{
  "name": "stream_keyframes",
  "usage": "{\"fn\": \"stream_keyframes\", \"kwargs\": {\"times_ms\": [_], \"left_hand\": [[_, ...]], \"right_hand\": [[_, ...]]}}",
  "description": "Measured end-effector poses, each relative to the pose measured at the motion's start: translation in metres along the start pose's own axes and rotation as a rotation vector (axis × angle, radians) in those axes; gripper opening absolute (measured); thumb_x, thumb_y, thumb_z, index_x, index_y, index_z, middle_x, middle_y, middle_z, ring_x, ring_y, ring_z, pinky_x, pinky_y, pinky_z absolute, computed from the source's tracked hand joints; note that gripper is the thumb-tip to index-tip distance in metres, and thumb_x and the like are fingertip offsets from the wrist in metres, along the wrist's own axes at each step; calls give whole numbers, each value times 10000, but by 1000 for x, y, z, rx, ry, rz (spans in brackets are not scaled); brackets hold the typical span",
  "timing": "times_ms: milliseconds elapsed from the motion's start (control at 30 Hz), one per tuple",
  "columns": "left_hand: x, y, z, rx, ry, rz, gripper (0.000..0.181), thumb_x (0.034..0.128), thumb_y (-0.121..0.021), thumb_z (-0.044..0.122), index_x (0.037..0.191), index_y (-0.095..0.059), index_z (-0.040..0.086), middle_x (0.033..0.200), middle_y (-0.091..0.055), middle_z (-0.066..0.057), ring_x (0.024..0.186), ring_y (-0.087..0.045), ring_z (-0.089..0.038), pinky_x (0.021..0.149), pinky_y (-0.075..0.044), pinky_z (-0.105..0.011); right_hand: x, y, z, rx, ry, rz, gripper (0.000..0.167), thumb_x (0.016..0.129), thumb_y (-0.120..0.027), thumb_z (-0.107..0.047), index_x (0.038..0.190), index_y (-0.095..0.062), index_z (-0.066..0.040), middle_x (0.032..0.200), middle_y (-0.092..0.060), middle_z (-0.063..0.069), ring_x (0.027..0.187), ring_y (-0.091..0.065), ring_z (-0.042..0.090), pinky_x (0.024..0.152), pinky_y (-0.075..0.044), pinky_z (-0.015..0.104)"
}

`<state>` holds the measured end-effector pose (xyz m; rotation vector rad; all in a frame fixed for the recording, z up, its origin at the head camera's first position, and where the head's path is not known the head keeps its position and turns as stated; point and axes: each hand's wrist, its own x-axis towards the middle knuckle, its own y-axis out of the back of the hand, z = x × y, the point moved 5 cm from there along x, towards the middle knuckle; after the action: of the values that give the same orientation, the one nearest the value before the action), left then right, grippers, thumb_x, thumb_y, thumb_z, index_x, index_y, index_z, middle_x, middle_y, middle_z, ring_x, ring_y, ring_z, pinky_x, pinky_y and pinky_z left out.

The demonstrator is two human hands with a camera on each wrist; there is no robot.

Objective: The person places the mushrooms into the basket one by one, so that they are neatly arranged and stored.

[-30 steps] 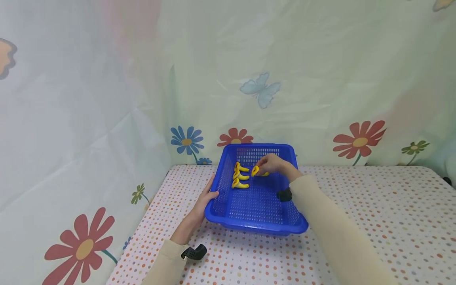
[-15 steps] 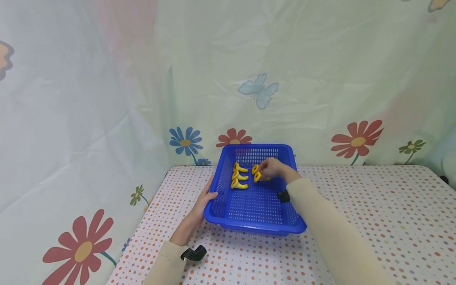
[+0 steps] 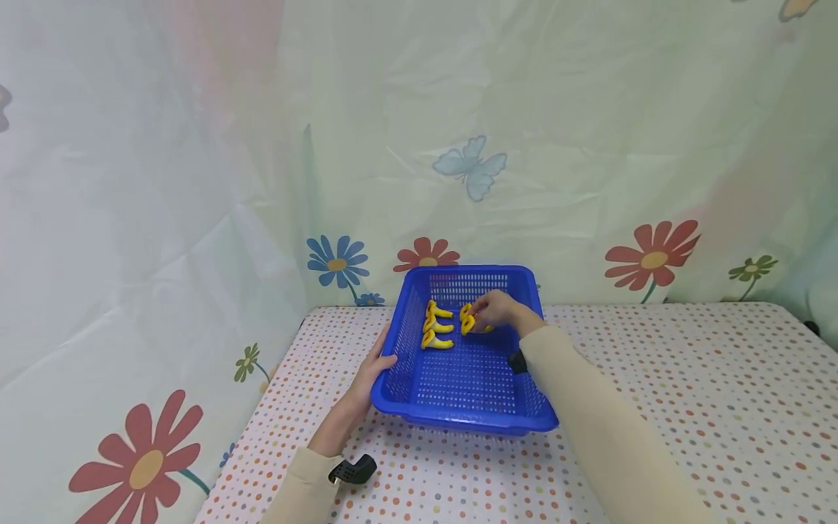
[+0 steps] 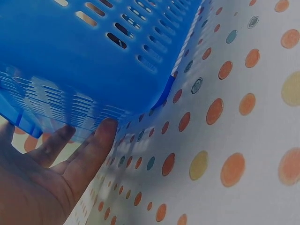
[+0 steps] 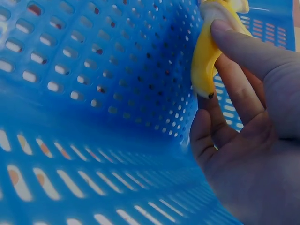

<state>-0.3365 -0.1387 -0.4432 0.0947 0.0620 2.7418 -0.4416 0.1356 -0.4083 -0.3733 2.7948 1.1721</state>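
A blue plastic basket [image 3: 452, 422] with slotted walls stands on the dotted tablecloth. My left hand [image 3: 369, 375] holds its left side, thumb over the rim and fingers along the outer wall; in the left wrist view, fingertips [image 4: 107, 127] touch the slotted wall. My right hand [image 3: 495, 309] reaches inside and pinches a small yellow half-peeled toy banana [image 5: 205, 61] between thumb and fingers. Another toy banana [image 3: 465, 311] lies just behind it, partly hidden by the hand. Three more, with one toy banana [image 3: 437, 342] nearest me, lie in a column along the basket's left side.
The white tablecloth [image 3: 655, 378] with coloured dots extends right of the basket. A pale curtain [image 3: 556, 182] printed with flowers and a butterfly hangs behind and to the left. Black straps [image 3: 353, 470] with cameras sit on both wrists.
My right hand moved slightly towards me inside the basket, leaving one toy banana behind it and now holding another in front. The left hand stays on the basket's side.
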Motion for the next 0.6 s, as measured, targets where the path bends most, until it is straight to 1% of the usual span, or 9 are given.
{"fn": "stream_keyframes", "kwargs": {"times_ms": [233,433,600], "left_hand": [[-2,0,1,12,-9,-1,776,1037,-430,250,1702,-34,201,1758,-26,-133,1587,-93,-441,1239,-120,-645],[-1,0,-1,3,-12,-2,779,1033,-436,247,1703,-39,210,1758,-43,-131,1583,-115,-443,1236,-135,-648],[0,-1,-1,4,-8,-2,771,1039,-433,239,1703,-40,219,1757,-55,-132,1577,-143,-446,1233,-161,-644]], "right_hand": [[0,-1,1,3,-15,-19,330,876,-827,-54,1184,-741,29,1106,-709,145,964,-606,263,941,-527,411],[1,-1,3,35,-54,-5,312,877,-827,-49,1170,-749,23,1137,-717,161,1000,-618,284,1008,-518,449],[0,0,3,28,-48,2,335,862,-842,-64,1172,-756,30,1149,-722,175,1009,-633,296,1016,-525,462]]}}
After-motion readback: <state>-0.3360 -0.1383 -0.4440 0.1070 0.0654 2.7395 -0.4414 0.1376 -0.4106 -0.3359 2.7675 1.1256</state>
